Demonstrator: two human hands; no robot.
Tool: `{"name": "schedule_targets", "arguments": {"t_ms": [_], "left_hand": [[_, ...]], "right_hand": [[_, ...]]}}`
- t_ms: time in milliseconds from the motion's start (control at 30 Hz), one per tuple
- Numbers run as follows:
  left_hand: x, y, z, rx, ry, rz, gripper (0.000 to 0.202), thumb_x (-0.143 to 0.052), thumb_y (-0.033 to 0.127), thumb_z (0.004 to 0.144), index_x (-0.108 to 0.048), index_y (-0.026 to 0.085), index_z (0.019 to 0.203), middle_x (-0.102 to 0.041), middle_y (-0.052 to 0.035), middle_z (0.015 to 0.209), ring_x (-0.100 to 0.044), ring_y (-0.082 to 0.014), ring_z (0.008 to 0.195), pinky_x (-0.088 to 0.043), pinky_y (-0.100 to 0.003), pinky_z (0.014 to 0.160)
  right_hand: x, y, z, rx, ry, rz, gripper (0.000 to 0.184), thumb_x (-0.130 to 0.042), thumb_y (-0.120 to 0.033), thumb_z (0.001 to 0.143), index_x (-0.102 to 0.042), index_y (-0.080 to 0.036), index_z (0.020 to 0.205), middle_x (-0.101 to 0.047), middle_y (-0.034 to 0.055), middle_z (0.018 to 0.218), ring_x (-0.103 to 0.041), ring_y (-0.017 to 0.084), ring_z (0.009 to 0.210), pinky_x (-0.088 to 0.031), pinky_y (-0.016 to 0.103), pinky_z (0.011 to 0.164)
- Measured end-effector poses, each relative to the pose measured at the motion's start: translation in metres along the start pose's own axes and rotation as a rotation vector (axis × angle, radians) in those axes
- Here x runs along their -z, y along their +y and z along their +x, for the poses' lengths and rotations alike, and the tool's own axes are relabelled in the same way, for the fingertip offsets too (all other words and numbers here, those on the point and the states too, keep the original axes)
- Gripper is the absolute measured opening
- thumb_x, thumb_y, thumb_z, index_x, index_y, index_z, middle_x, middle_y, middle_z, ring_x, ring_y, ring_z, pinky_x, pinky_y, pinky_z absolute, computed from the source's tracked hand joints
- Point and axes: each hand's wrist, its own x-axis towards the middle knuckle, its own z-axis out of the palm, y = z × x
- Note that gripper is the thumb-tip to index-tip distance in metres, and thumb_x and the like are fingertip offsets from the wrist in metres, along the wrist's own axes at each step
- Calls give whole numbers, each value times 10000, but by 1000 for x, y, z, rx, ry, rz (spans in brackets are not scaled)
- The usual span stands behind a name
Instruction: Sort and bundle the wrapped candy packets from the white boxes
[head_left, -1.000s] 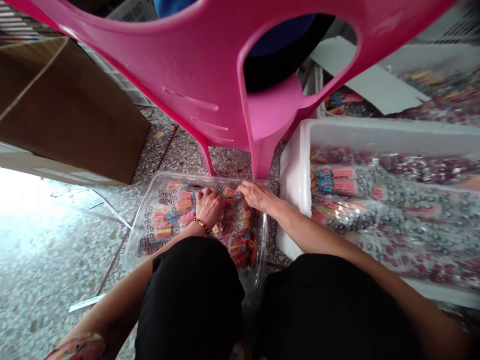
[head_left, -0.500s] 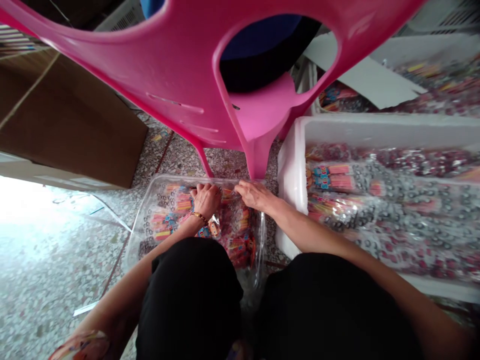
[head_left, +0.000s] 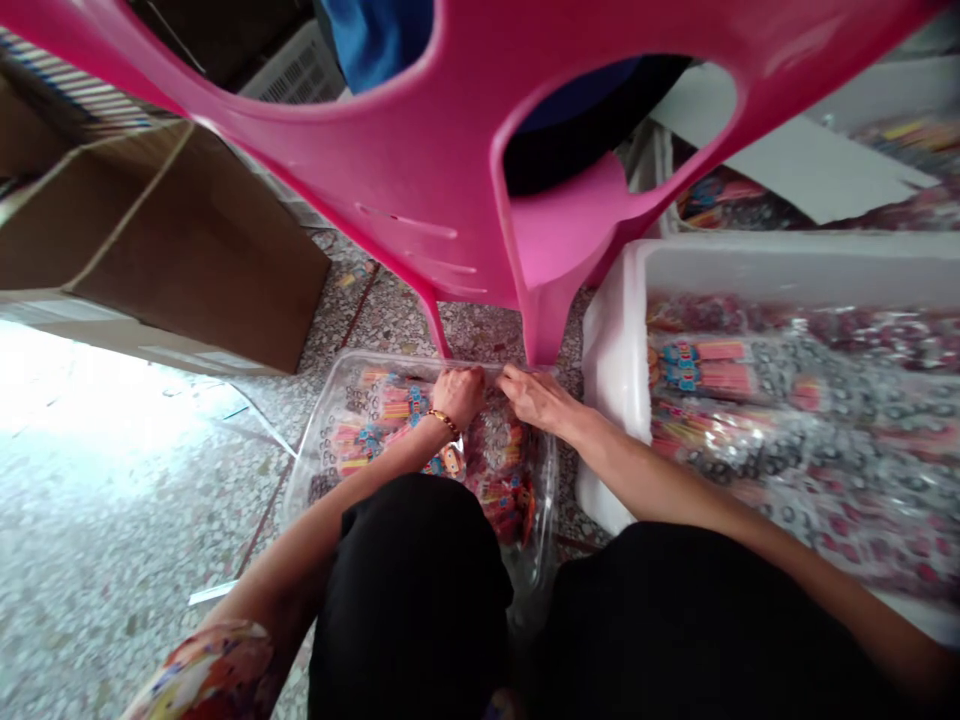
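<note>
A clear plastic bag (head_left: 322, 440) of colourful candy packets (head_left: 390, 410) lies on the floor between my knees. My left hand (head_left: 459, 393), with a gold bracelet at the wrist, is curled at the bag's far edge. Its fingers pinch the clear plastic there. My right hand (head_left: 534, 397) sits right beside it, fingers bent and gripping the same edge of the bag. The two hands almost touch, just in front of the pink chair leg (head_left: 544, 325).
A pink plastic chair (head_left: 420, 140) arches over the bag. A white foam box (head_left: 611, 330) full of wrapped candy packets (head_left: 787, 400) stands to the right. A brown cardboard box (head_left: 172, 250) sits at the left on the speckled floor (head_left: 112, 520).
Both hands have drawn closer together at the bag's far edge. The head camera has shifted, so the whole scene sits a little further right.
</note>
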Motion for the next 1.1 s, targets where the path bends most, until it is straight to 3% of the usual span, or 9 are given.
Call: {"name": "schedule_targets", "arguments": {"t_ms": [167,267,367,467,633,733,800,900,1100], "left_hand": [[-9,3,-12,-9,63,-48,283,-424,253,963,-698,195,1004,-717,-108,1002,-660,-250,1013,-447,-348,863],[-6,0,-18,-1,32,-109,266,-458,237,947,-684,209,1086,-699,-110,1087,-644,-269,1068,-454,-379,909],[4,-5,-17,75,-32,-266,322,-469,147,909,-625,205,1184,-710,-98,1101,-652,-265,1075,-460,-396,948],[13,-6,-8,173,-66,-494,397,-469,51,851,-541,136,1232,-710,-116,1082,-672,-229,1005,-504,-349,895],[21,-7,3,187,-95,-711,328,-469,-4,781,-568,102,1075,-684,-123,1036,-671,-190,884,-542,-299,775],[20,-19,3,194,-62,-806,312,-435,2,780,-599,120,1018,-690,-88,973,-675,-169,830,-544,-283,752],[18,-31,-1,215,1,-708,266,-444,43,808,-637,134,967,-700,-79,921,-674,-182,836,-535,-301,787],[13,-44,-9,177,57,-387,236,-476,115,847,-692,166,929,-718,-90,947,-652,-230,932,-495,-350,875],[-1,-36,-19,79,-6,-40,218,-525,256,879,-714,214,978,-702,-113,1058,-542,-335,1102,-437,-450,897]], "right_hand": [[5,-5,-1,66,12,-53,352,-299,-89,923,-592,-162,1105,-504,125,1394,-639,182,792,-430,331,659],[7,-10,-2,74,-42,-43,410,-265,-80,927,-552,-167,1208,-556,128,1338,-645,194,807,-436,333,686],[7,-15,-2,31,-82,-41,499,-237,-86,941,-437,-200,1384,-551,142,1341,-653,212,856,-446,349,745],[7,-17,-2,-5,-112,-47,547,-279,-135,953,-323,-241,1487,-460,171,1433,-654,230,896,-454,380,793],[6,-15,-2,13,-136,-55,520,-347,-162,947,-409,-297,1446,-493,136,1372,-642,230,897,-454,379,787],[4,-12,-3,18,-120,-51,485,-361,-156,946,-467,-284,1401,-480,125,1381,-631,217,916,-451,374,805],[3,-11,-3,31,-119,-50,477,-343,-152,957,-477,-284,1395,-473,122,1390,-625,202,914,-452,363,804],[3,-9,-3,32,-115,-51,452,-334,-161,969,-501,-286,1370,-490,112,1369,-621,195,914,-459,359,808],[2,-6,-1,40,-93,-44,397,-347,-141,955,-587,-259,1248,-555,94,1264,-638,206,904,-477,344,782]]}}
